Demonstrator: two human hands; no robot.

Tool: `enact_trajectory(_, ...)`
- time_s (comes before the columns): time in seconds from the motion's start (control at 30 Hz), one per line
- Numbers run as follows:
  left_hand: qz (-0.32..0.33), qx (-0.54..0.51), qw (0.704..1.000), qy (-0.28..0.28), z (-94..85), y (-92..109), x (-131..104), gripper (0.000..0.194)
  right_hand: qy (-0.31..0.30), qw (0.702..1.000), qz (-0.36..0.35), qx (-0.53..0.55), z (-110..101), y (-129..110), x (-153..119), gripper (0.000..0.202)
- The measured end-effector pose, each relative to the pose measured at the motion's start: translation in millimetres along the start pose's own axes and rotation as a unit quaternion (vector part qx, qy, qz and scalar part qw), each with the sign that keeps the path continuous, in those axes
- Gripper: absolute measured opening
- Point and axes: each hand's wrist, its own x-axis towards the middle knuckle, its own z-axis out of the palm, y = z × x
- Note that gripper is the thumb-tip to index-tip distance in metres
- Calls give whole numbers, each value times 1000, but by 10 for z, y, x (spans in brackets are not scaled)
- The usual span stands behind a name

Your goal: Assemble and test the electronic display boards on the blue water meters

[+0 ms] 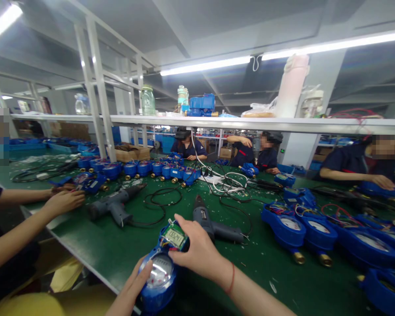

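Note:
Near the table's front edge is a blue water meter [156,285] with a round clear dial facing up. My left hand [131,285] is closed around its left side, thumb by the dial. At the meter's far end a green circuit board [174,236] with a lit-grey digit display shows, coloured wires beside it. My right hand [204,250] pinches this board between thumb and fingers. Whether the board rests in the blue housing or is lifted from it, I cannot tell. Just beyond my right hand lies a heat gun [202,215], its nozzle pointing away.
A second heat gun [115,205] lies left, near a co-worker's hands [66,199]. Several blue meters [288,228] with brass ends stand at right; more line the back. Cables and a power strip [213,179] cross the green table [243,272]. A shelf [217,119] spans above.

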Motion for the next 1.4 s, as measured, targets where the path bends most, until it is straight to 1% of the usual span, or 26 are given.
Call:
enact_trajectory(0.07, 3, -13, 1000, 10, 95, 86, -97, 77, -40, 998, 0, 46, -149, 47, 145, 85)
enact_trajectory(0.17, 16, 1, 1000, -12, 229, 355, -310, 83, -100, 990, 1, 103, -305, 114, 374, 75)
enact_trajectory(0.23, 8, 39, 998, -52, 292, 557, -425, 84, -125, 985, 8, 119, -345, 118, 496, 72)
enact_trajectory(0.27, 5, 52, 997, -62, 314, 639, -460, 86, -134, 983, 14, 122, -351, 105, 544, 72)
enact_trajectory(0.3, 1, 61, 995, -74, 332, 703, -479, 86, -141, 982, 21, 123, -350, 86, 583, 73)
enact_trajectory(0.37, -4, 71, 994, -83, 358, 769, -476, 89, -151, 980, 34, 123, -339, 46, 635, 73)
enact_trajectory(0.43, -5, 71, 994, -80, 375, 769, -442, 90, -154, 978, 46, 130, -318, 29, 650, 73)
enact_trajectory(0.5, -5, 55, 996, -69, 379, 731, -409, 87, -145, 977, 56, 149, -282, 55, 614, 71)
enact_trajectory(0.6, -11, 10, 999, -38, 343, 638, -373, 77, -97, 972, 71, 202, -181, 162, 456, 73)
enact_trajectory(0.73, -7, -26, 1000, -3, 253, 485, -325, 80, -30, 960, 67, 269, -8, 288, 193, 85)
enact_trajectory(0.83, 9, -36, 999, -7, 211, 398, -299, 78, -9, 956, 55, 288, 83, 298, 102, 92)
enact_trajectory(0.93, 40, -6, 999, -7, 198, 405, -266, 80, 5, 955, 40, 292, 133, 270, 113, 90)
enact_trajectory(1.03, 107, 81, 991, 9, 201, 538, -182, 83, 9, 962, -4, 271, 155, 242, 159, 78)
enact_trajectory(1.1, 130, 111, 985, -14, 215, 668, -92, 79, 1, 968, -45, 246, 157, 223, 189, 71)
enact_trajectory(1.13, 127, 112, 985, -38, 224, 733, -41, 75, -5, 971, -65, 232, 154, 212, 202, 68)
enact_trajectory(1.23, 88, 110, 982, -126, 251, 879, 116, 62, -26, 975, -112, 191, 139, 189, 232, 63)
enact_trajectory(1.3, 76, 113, 976, -169, 261, 920, 202, 56, -30, 976, -129, 170, 132, 198, 239, 61)
enact_trajectory(1.4, 91, 112, 972, -187, 264, 898, 274, 49, -18, 979, -124, 158, 141, 246, 212, 60)
